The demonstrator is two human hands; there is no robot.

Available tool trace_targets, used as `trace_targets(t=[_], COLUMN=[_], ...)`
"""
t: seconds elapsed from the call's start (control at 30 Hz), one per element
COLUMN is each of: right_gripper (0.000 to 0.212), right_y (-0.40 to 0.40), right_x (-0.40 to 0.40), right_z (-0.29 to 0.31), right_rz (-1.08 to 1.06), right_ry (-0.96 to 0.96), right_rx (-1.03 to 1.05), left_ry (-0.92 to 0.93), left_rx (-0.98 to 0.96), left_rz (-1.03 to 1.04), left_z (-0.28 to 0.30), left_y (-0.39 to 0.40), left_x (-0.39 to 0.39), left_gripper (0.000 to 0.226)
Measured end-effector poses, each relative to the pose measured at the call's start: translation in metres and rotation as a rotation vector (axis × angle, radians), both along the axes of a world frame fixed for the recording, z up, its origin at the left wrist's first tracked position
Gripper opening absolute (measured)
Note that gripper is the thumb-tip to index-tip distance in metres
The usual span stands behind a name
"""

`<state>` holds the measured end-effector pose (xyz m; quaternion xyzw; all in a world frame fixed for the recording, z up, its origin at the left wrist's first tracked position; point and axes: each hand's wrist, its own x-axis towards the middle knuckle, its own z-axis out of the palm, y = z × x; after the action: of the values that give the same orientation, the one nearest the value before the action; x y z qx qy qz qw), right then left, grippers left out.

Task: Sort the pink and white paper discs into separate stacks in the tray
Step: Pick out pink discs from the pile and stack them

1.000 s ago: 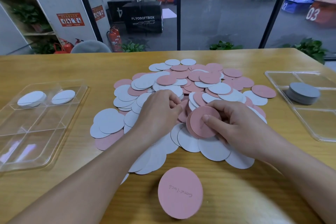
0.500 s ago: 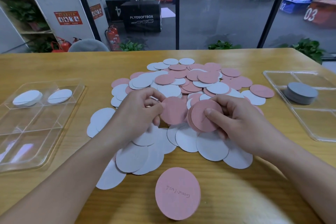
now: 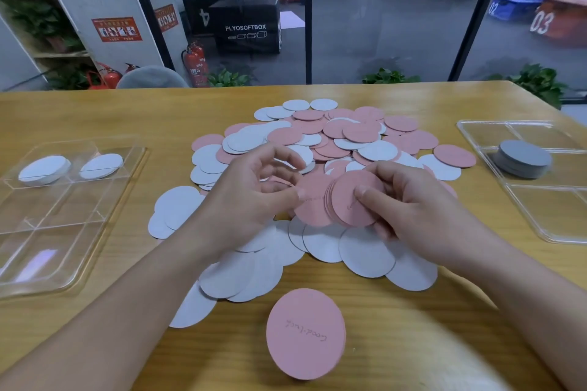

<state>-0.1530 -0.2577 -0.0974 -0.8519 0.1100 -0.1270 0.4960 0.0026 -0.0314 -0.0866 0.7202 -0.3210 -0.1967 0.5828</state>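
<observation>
Wooden table [image 3: 95, 111], discs heaped mid-surface. Right hand [image 3: 409, 209] clamps a small pink stack [image 3: 352, 203], thumb on top. Left hand [image 3: 244, 200] pinches one pink disc [image 3: 313, 200] against it. Step: gathering pinks; next, square the edges. Left tray [image 3: 73, 232] holds two white piles [image 3: 44, 168]; near compartments open, path clear.

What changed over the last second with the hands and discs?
The left hand lifted out of the pile with a pink disc and brought it rightward against the pink stack held in the right hand. Both trays and the lone pink disc near the table edge stayed put.
</observation>
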Motion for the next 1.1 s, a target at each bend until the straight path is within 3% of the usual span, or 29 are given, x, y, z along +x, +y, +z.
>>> trace_targets(t=[0.13, 0.23, 0.3, 0.4, 0.6, 0.8, 1.1], right_gripper=[0.011, 0.014, 0.015, 0.021, 0.023, 0.022, 0.022], right_y=[0.005, 0.006, 0.004, -0.001, -0.002, -0.001, 0.0], right_x=[-0.001, -0.001, -0.001, 0.0, 0.002, 0.002, 0.001], right_z=[0.0, 0.0, -0.001, -0.003, -0.006, -0.006, -0.005], right_rz=[0.095, 0.157, 0.136, 0.076, 0.021, 0.026, 0.03], right_ry=[0.047, 0.036, 0.011, 0.006, 0.039, 0.048, 0.028], right_rx=[0.038, -0.049, -0.091, -0.122, -0.222, -0.227, -0.177], left_ry=[0.112, 0.112, -0.057, -0.473, -0.69, -0.503, -0.336], left_rx=[-0.05, -0.053, 0.014, 0.242, 0.573, 0.422, 0.157], left_rz=[-0.158, -0.183, -0.091, 0.051, -0.109, -0.045, 0.186], left_z=[-0.003, -0.006, -0.011, -0.021, -0.022, -0.017, -0.008], left_y=[-0.003, -0.006, -0.005, -0.003, -0.017, -0.016, -0.007], left_x=[-0.009, -0.013, -0.006, 0.006, 0.007, -0.005, 0.007], left_gripper=[0.032, 0.031, 0.032, 0.025, 0.029, 0.007, 0.015])
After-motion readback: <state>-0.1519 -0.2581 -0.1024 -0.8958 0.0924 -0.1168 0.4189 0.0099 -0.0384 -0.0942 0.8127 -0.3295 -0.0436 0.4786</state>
